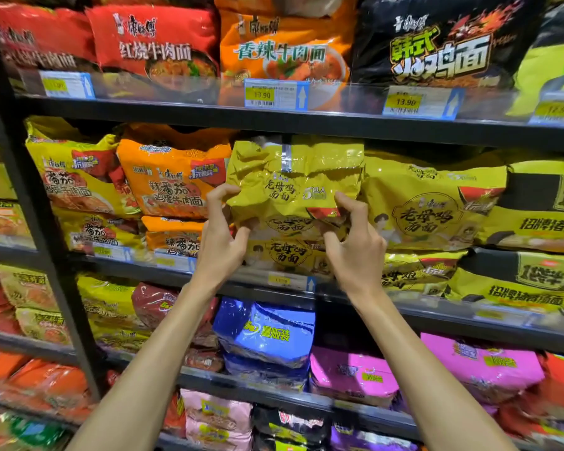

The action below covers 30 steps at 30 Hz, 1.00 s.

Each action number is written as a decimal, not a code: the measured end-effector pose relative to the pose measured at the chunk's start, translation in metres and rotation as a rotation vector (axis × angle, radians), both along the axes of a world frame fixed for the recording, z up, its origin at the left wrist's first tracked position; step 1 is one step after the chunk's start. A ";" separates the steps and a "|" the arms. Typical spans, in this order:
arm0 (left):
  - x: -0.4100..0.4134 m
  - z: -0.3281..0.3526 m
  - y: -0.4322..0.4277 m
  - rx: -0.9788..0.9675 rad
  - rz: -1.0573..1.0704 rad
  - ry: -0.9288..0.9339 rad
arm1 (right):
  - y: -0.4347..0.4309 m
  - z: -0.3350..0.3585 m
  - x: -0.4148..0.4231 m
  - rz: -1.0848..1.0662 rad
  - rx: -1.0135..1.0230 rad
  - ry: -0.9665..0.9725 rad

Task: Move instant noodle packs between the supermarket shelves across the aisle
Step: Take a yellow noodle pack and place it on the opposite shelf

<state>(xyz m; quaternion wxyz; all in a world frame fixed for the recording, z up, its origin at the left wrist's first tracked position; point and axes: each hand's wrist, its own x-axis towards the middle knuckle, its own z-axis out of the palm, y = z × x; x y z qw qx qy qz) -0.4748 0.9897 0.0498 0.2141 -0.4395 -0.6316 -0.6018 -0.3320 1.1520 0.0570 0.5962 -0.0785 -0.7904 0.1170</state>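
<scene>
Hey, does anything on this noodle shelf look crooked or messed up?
Yes. The yellow pack, pinched by the left hand and the right hand, is badly creased, unlike the smoother packs beside it. One shelf down, the blue pack sits tilted and askew.

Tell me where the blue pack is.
Head view, lower centre: the blue pack lies below the held yellow pack, just left of a pink pack.

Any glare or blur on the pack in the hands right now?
Head view: the yellow pack, gripped by the left hand and right hand, is sharp, with glare streaks on its crinkled film. Head view: shelves bow near the borders; the lower left corner is blurred.
</scene>
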 end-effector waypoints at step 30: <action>-0.015 0.033 0.025 -0.257 0.231 0.041 | -0.003 0.048 -0.009 -0.228 -0.082 -0.460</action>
